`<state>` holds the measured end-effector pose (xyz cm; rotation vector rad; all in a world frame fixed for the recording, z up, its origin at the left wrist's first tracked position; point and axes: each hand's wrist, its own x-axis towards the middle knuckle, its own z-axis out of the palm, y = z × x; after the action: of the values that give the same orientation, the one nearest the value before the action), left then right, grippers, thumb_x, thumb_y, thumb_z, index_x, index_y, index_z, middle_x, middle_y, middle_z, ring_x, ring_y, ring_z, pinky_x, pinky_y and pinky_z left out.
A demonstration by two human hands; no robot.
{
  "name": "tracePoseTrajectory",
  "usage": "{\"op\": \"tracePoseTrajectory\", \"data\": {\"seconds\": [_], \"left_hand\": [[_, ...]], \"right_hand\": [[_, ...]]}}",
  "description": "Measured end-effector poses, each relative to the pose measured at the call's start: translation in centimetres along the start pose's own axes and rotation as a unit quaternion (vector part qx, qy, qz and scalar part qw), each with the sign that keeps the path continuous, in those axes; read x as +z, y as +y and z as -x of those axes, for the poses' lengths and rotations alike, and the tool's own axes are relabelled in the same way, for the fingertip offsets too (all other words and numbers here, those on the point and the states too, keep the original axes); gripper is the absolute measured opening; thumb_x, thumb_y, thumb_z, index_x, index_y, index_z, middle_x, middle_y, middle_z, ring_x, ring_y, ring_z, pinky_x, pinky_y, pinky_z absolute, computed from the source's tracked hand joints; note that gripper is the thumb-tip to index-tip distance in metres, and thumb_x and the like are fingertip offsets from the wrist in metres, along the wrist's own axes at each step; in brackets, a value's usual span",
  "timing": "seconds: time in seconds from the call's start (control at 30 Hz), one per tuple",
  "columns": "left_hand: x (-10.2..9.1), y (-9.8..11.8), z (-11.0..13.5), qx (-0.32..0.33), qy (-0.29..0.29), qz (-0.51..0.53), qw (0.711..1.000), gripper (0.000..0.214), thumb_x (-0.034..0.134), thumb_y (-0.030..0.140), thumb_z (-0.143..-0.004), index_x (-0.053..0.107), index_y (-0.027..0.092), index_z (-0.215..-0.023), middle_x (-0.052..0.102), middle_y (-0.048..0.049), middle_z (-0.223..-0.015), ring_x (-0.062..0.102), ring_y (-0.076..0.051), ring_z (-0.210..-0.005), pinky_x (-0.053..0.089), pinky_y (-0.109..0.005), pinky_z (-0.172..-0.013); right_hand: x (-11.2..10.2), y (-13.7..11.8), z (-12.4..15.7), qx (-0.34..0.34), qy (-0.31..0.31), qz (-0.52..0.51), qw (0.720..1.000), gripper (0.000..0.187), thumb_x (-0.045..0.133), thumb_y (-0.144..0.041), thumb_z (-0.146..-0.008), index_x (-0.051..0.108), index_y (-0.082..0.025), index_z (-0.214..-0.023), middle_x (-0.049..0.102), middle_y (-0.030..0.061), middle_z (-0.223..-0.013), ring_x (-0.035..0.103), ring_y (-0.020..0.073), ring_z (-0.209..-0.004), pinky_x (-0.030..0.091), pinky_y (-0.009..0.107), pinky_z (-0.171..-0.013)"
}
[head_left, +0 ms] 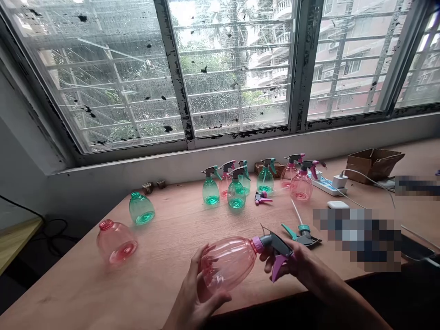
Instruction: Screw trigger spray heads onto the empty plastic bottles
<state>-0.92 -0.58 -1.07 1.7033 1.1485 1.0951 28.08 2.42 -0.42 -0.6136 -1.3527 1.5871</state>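
Note:
A clear pink spray bottle (228, 263) lies tilted on its side in the air near the table's front edge, its neck to the right. My left hand (192, 288) cups its base, fingers behind and thumb in front. My right hand (302, 263) grips the grey and magenta trigger head (277, 250) at the bottle's neck; some fingers are hidden behind it. To the left sit a pink bottle (117, 240) and a green bottle (141, 208), both without heads. A loose teal trigger head (304, 233) with a tube lies beyond my right hand, and a magenta one (261, 198) farther back.
Several green spray bottles (210, 188) and pink spray bottles (301, 185) with heads stand toward the window. At the right are a power strip (326, 185) with cables, a white case (338, 205), a cardboard box (373, 167) and a pixelated patch.

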Motion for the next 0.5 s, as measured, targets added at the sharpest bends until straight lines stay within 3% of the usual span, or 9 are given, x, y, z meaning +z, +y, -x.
{"op": "tracePoseTrajectory", "data": {"seconds": [0.07,0.13,0.2,0.37,0.5], "left_hand": [[-0.1,0.2,0.1,0.004,0.001,-0.032,0.999,0.088,0.078,0.049,-0.077,0.029,0.031,-0.148,0.045,-0.0127,-0.151,0.052,-0.033,-0.132,0.039,-0.049,-0.115],[-0.1,0.3,-0.1,0.014,-0.016,-0.053,0.998,0.09,0.079,0.052,-0.074,0.032,0.03,-0.148,0.046,-0.013,-0.151,0.048,-0.036,-0.135,0.037,-0.051,-0.116],[-0.1,0.6,-0.4,0.026,-0.054,-0.053,0.997,0.092,0.079,0.057,-0.071,0.036,0.029,-0.148,0.048,-0.0129,-0.15,0.047,-0.038,-0.136,0.037,-0.052,-0.115],[-0.3,1.4,-0.9,0.061,-0.132,-0.037,0.989,0.096,0.073,0.068,-0.069,0.038,0.029,-0.149,0.046,-0.0111,-0.153,0.041,-0.039,-0.14,0.034,-0.051,-0.116],[-0.5,1.1,-0.2,0.042,-0.095,-0.11,0.988,0.1,0.08,0.053,-0.071,0.027,0.033,-0.154,0.036,-0.0085,-0.16,0.035,-0.037,-0.144,0.027,-0.051,-0.12]], "right_hand": [[0.3,-0.6,0.8,-0.024,0.011,0.061,0.998,0.073,0.074,-0.072,-0.067,0.067,-0.021,-0.119,0.068,0.0162,-0.117,0.066,0.0355,-0.103,0.053,0.05,-0.09],[1.2,-1.0,1.3,-0.026,0.027,0.156,0.987,0.075,0.089,-0.052,-0.061,0.064,-0.027,-0.127,0.064,0.0142,-0.128,0.053,0.041,-0.124,0.038,0.056,-0.108],[2.6,-1.2,1.3,-0.028,0.015,0.229,0.973,0.072,0.091,-0.038,-0.064,0.063,-0.031,-0.13,0.065,0.0111,-0.128,0.043,0.0422,-0.135,0.03,0.056,-0.114],[5.4,-0.8,0.1,-0.026,-0.021,0.243,0.969,0.054,0.078,-0.045,-0.079,0.065,-0.029,-0.128,0.071,0.01,-0.118,0.052,0.0403,-0.128,0.035,0.054,-0.113],[3.7,-1.9,-1.3,-0.077,0.06,0.3,0.949,0.055,0.077,-0.05,-0.079,0.063,-0.026,-0.127,0.069,0.0104,-0.121,0.052,0.038,-0.128,0.032,0.054,-0.115]]}}
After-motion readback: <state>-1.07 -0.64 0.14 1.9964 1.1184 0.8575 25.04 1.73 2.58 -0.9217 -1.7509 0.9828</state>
